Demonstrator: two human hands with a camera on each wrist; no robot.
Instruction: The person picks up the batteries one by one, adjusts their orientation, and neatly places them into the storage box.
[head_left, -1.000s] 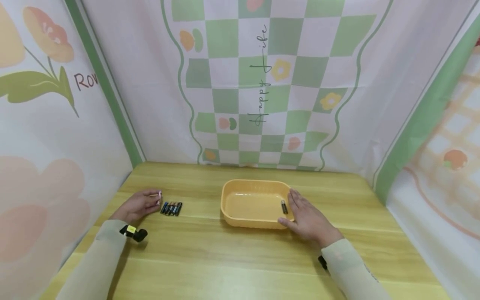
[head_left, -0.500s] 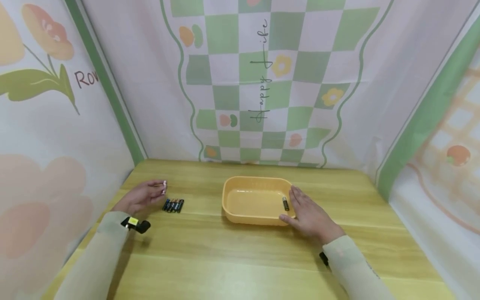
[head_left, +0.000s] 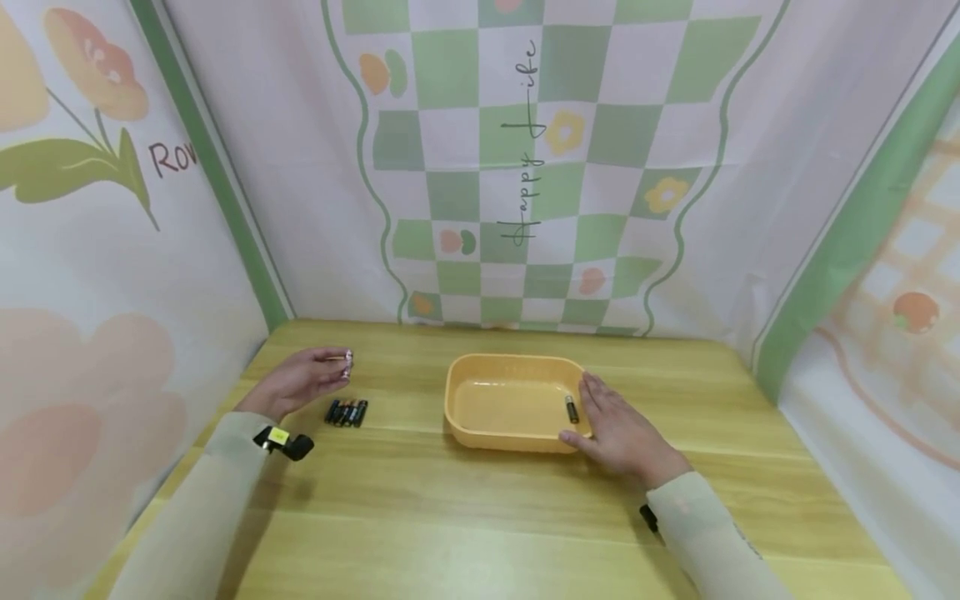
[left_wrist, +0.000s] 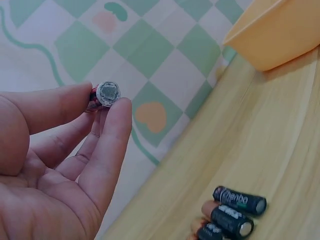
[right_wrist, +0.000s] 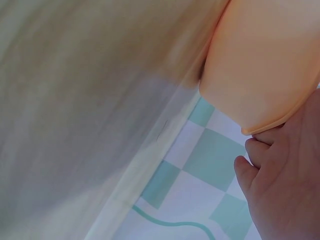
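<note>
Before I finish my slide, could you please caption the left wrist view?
Left hand pinching a small silver-ended red cylinder; dark cylindrical batteries and an orange plastic tub on a wooden table.

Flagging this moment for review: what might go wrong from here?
The left hand pinches a battery off the table, so it might slip and drop.
Dipping low, that hand could knock the nearby battery row.
The right hand touches the tub; a push might shift it and roll the battery inside.
</note>
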